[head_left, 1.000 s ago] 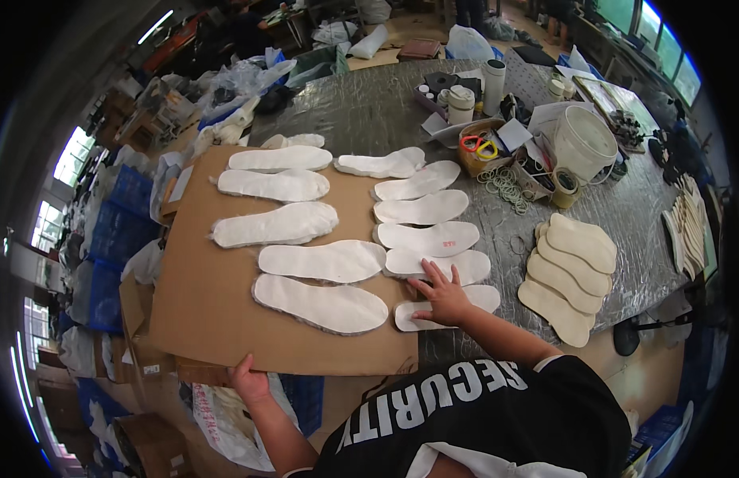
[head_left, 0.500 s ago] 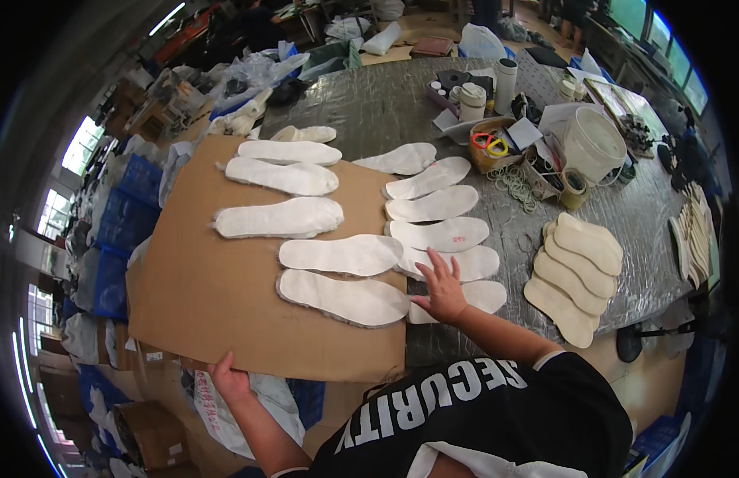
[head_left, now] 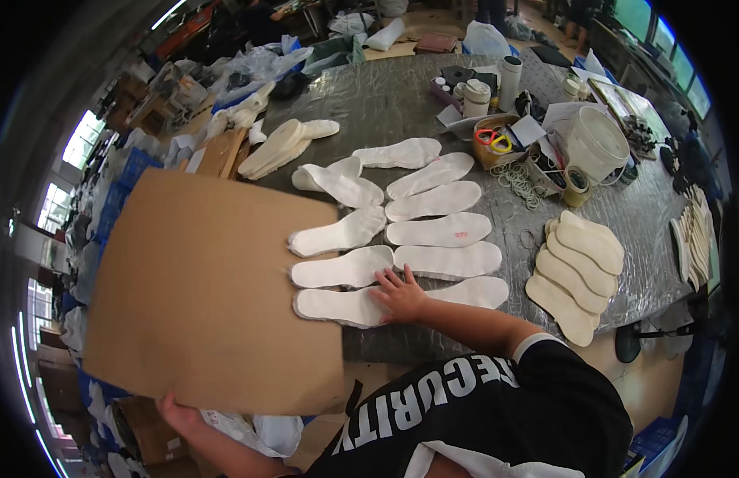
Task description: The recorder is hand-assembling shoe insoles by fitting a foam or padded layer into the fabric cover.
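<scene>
Gripping the near edge of the cardboard sheet [head_left: 210,287] with the left hand [head_left: 179,414], with some fingers hidden underneath. Spreading the right hand [head_left: 400,298] over the nearest left-column white insole [head_left: 336,306], fingers apart, covering its right end; cannot tell how firmly pressed. Screening part of the nearest right-column insole [head_left: 483,293] with the right forearm [head_left: 481,323]. Laid in two columns across the tabletop [head_left: 353,94], with left ends of the nearest left-column insoles over the sheet. Partly blocking blue crates [head_left: 136,169] at left.

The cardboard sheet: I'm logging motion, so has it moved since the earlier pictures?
Yes. Judged against the white bucket, the cardboard sheet has slid left and toward the person, the left hand at its near edge.
</scene>
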Demonstrator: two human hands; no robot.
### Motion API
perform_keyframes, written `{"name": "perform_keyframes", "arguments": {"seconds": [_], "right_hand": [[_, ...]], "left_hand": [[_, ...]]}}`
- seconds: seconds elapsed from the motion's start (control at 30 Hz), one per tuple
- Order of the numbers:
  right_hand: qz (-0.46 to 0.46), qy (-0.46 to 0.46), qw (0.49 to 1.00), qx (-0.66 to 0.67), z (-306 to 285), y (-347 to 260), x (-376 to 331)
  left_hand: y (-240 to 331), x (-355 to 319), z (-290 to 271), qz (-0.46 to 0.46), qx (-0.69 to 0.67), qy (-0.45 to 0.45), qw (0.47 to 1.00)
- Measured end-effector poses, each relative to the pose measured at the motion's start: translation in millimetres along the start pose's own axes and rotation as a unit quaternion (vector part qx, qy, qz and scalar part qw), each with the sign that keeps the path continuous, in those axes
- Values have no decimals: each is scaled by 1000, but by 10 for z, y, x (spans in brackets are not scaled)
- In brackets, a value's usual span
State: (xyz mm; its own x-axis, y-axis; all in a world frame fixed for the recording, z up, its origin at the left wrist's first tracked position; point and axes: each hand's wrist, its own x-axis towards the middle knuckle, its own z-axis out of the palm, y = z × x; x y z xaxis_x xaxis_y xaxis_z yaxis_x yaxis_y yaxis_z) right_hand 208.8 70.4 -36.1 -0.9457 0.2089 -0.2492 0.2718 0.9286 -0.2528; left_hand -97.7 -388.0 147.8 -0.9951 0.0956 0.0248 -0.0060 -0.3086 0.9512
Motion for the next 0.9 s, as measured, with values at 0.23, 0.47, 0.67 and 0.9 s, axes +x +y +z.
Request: {"name": "perform_keyframes", "arguments": {"seconds": [0.23,0.47,0.67,0.9], "right_hand": [[-42,6,999,0,-40,-129,-3],[-31,163,983,81,36,15,-92],[-154,108,826,531,-772,-266,-177],[-118,233,408,875,-981,598,-1244]], "left_hand": [[1258,-179,-541,116,46,62,990],[1381,91,-581,228,-11,56,972],[328,-274,1890,334,-27,21,942],[-1259,388,2693,475,56,-138,867]]}}
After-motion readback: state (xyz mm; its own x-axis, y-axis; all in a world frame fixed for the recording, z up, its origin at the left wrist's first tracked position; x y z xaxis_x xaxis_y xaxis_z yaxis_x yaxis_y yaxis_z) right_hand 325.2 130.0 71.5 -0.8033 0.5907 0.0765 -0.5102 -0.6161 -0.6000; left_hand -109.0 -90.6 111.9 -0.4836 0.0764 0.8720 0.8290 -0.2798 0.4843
